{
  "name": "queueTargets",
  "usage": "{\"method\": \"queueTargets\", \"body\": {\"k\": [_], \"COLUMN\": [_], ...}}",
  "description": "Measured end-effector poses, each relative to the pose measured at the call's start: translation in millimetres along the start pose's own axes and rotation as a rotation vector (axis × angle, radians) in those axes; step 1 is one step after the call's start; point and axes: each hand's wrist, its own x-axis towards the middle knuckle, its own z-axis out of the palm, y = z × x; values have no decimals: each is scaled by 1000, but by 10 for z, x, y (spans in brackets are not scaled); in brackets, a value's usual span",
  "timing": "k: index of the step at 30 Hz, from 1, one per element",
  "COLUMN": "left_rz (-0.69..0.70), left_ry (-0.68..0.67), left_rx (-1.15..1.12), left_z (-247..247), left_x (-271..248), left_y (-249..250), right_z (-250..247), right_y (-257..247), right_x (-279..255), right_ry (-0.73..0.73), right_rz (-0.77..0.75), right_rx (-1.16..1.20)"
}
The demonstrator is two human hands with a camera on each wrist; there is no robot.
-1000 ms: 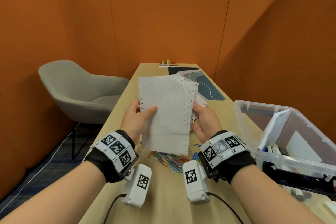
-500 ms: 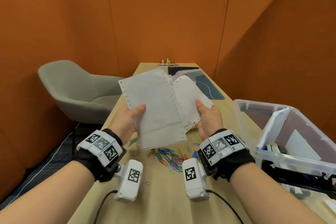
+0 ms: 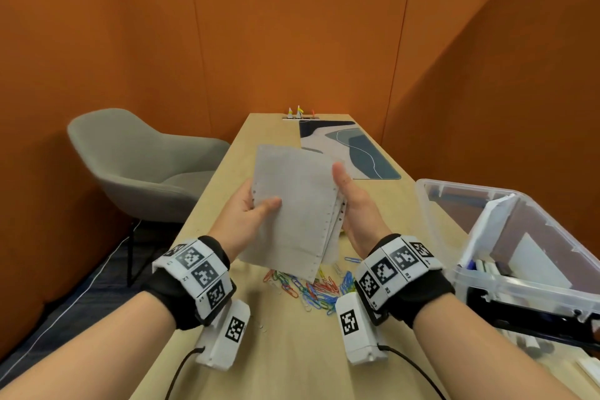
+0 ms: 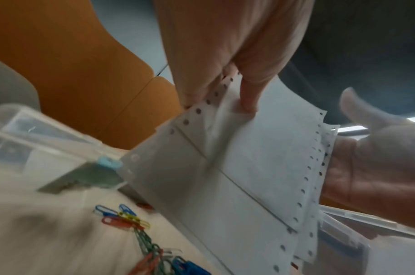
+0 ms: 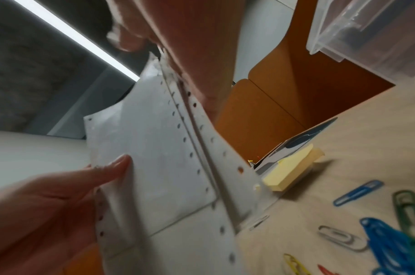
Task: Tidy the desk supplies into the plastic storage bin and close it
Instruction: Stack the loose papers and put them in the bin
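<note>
Squared again, sheets (image 3: pixel 293 204) pinched by left hand (image 3: pixel 242 222); flat right hand (image 3: pixel 357 204) half-hidden.

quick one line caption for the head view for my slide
Left hand pinches a stack of perforated sheets while the open right hand squares its edge above scattered paper clips.

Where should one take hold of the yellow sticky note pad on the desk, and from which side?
Probably from above, fingers across the two long sides of the sticky note pad. It lies flat on the desk as a low block, so only its side faces offer hold. The papers should be set down first.
</note>
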Motion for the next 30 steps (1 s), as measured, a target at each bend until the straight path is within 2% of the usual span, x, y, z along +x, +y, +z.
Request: {"method": "queueTargets", "body": {"k": [3,8,13,22,28,30], "left_rz": [19,-86,-193,-97,-163,-151], "left_ry": [53,-32,-147,-84,-167,-158], "left_rx": [-91,-172,-82,-150,-81,-75], "left_z": [17,-49,-56,-14,67,135], "left_x": [5,-22,-118,-3,-124,-131], "left_y": [-61,-167,-263,-132,-210,-227], "right_z": [-34,-95,-92,-80,-79,-28], "right_y": [65,187,355,170,238,262], "right_x": [-13,-40,-92,-75,-150,-169], "right_ry": [5,-23,-92,-50,-41,-36], "right_rz": [-73,-57,26,-95,-80,-69], "right_rx": [-48,-168,-192,-204,-229,-229]}}
